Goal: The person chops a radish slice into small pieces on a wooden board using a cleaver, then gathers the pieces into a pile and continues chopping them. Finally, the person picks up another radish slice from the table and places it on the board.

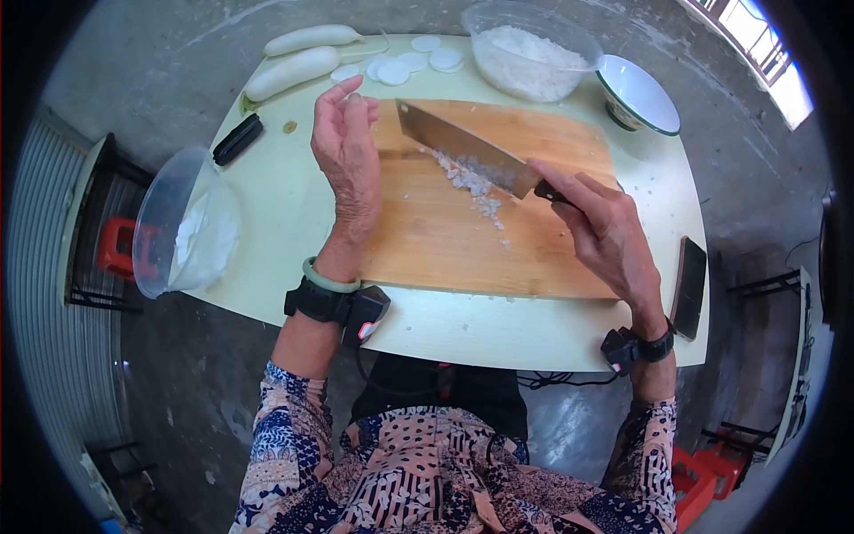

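My right hand (605,227) is wrapped round the dark handle of a broad cleaver (463,147). The blade slants across the wooden cutting board (445,240), with finely chopped white pieces (471,182) along its lower edge. Over the board's left edge, my left hand (347,142) is raised with fingers loosely curled and apart, holding nothing. Behind it lie white radishes (294,73) and several round white slices (393,71).
A clear bowl of shredded white pieces (534,62) and a white bowl (639,93) stand at the back right. A clear bowl (200,227) sits at the left edge, near a black object (238,139). A phone (689,287) lies at the right.
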`<state>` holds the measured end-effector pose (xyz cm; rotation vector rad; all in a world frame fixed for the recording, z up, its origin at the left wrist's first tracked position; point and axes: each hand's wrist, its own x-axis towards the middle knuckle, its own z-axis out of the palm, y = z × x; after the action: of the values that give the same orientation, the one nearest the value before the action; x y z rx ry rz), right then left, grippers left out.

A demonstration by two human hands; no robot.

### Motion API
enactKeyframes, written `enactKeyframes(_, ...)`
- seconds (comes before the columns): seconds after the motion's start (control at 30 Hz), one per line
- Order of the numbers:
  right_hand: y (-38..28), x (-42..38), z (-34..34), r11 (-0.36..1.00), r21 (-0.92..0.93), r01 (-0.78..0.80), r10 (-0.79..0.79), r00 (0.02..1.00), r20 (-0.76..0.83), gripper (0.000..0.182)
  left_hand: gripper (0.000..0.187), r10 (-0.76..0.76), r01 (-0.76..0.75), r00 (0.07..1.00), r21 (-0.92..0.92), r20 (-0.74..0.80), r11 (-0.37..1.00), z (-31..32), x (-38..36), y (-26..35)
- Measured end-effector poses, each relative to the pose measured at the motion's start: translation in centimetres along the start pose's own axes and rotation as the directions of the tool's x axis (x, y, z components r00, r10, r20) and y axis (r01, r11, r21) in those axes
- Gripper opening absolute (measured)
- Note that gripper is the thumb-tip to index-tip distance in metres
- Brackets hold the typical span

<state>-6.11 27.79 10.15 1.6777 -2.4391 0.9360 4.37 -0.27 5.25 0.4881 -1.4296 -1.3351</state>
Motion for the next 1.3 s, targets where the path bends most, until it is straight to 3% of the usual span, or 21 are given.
enactKeyframes(0.13,-0.3,0.3,0.2,0.997,0.071,0.017,-0.012,0.997,-0.078,0.066,0.029,0.022,-0.023,0.999,-0.015,-0.048,1.0,0.0,0.0,0.4)
enactKeyframes(0.23,-0.4,0.0,0.0,0.998,-0.039,-0.038,0.041,0.998,0.055,0.065,0.029,0.032,-0.032,0.998,-0.005,-0.049,0.999,-0.1,-0.1,0.5)
enactKeyframes(0.33,-0.3,0.3,0.1,0.997,0.062,-0.042,0.042,0.999,-0.009,0.063,0.029,0.031,-0.033,0.998,-0.035,-0.054,0.999,-0.1,0.0,0.6)
enactKeyframes(0.43,-0.2,0.2,0.3,0.988,0.143,0.053,-0.04,0.995,-0.094,0.062,0.029,0.018,-0.02,0.998,-0.028,-0.056,0.999,0.0,0.0,0.7)
enactKeyframes(0.5,-0.8,0.2,-0.3,0.999,0.045,-0.031,0.028,0.998,0.062,0.062,0.029,0.03,-0.031,0.998,-0.028,-0.05,0.999,0.0,0.0,0.7)
enactKeyframes(0.63,-0.5,0.2,0.1,0.988,0.155,0.002,0.0,1.0,-0.018,0.062,0.029,0.029,-0.031,0.998,-0.029,-0.062,0.999,-0.1,0.1,0.7)
enactKeyframes(0.73,-0.5,0.1,0.2,0.999,0.044,-0.003,0.001,0.998,0.056,0.062,0.028,0.034,-0.036,0.997,-0.025,-0.07,0.999,-0.1,0.2,0.6)
enactKeyframes(0.83,-0.2,0.2,0.3,0.993,0.118,-0.003,0.0,1.0,0.025,0.061,0.028,0.028,-0.031,0.996,-0.038,-0.081,0.999,-0.2,0.3,0.6)
enactKeyframes(0.93,0.1,0.2,0.7,0.978,0.186,0.093,-0.085,0.995,-0.051,0.061,0.028,0.028,-0.029,0.997,-0.012,-0.07,1.0,-0.1,0.2,0.8)
enactKeyframes(1.0,-0.5,0.1,0.2,0.997,0.081,-0.009,0.004,0.998,0.068,0.061,0.029,0.031,-0.032,0.997,-0.021,-0.07,0.999,-0.1,0.3,0.7)
enactKeyframes(1.1,-0.1,0.3,0.2,0.986,0.169,0.003,0.003,0.999,-0.036,0.061,0.029,0.027,-0.03,0.996,-0.036,-0.082,0.999,-0.2,0.3,1.0)
enactKeyframes(1.3,-0.1,0.2,-0.2,0.994,0.086,-0.063,0.061,0.998,0.032,0.059,0.029,0.012,-0.014,0.997,-0.028,-0.08,1.0,-0.2,0.3,0.9)
